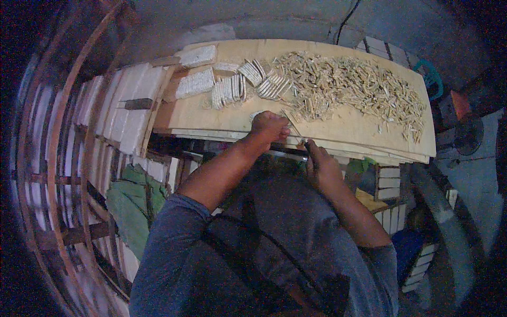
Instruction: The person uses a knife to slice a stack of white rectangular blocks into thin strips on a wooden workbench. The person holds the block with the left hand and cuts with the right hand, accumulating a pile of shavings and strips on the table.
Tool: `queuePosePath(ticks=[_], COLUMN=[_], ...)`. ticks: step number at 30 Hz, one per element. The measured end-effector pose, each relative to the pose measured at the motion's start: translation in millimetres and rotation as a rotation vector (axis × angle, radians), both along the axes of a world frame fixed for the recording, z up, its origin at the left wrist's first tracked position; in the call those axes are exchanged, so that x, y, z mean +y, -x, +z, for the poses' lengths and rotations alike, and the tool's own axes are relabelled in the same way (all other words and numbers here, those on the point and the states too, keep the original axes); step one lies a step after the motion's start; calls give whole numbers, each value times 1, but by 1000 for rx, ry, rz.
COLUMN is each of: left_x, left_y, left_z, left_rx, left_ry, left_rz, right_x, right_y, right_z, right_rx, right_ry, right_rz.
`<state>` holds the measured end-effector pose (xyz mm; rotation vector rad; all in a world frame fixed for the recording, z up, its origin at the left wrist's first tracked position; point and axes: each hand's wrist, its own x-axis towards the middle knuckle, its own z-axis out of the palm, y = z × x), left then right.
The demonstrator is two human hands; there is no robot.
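I see the right hand wrapped around a dark-handled tool, seemingly thin-bladed, at the near edge of the surface. Beside it, the left hand curls; its hidden fingertips leave me unable to tell what it pinches.

Slim dark-handled tool, held; slanting forward-left

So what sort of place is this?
Probably a small workshop: a pale worktop carries a big heap of small pieces and bundles of pale strips, and the right hand grips a dark-handled tool.
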<state>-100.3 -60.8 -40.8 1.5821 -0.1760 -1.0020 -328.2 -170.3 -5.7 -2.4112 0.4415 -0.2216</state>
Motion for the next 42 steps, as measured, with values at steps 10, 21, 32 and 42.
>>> queuePosePath(ticks=[10,21,32,42], left_x=[-7,-11,-6,-4], left_y=[-5,5,-8,-19], left_z=[-10,11,-22,-37], left_rx=[87,113,142,198], left_ry=[7,-18,102,122], left_rz=[60,112,74,55], right_x=[-14,1,4,-5], right_y=[3,-22,-9,-27], right_z=[6,13,7,13], right_rx=[71,23,50,69], right_ry=[9,63,14,-63], right_rz=[-2,-4,-2,13])
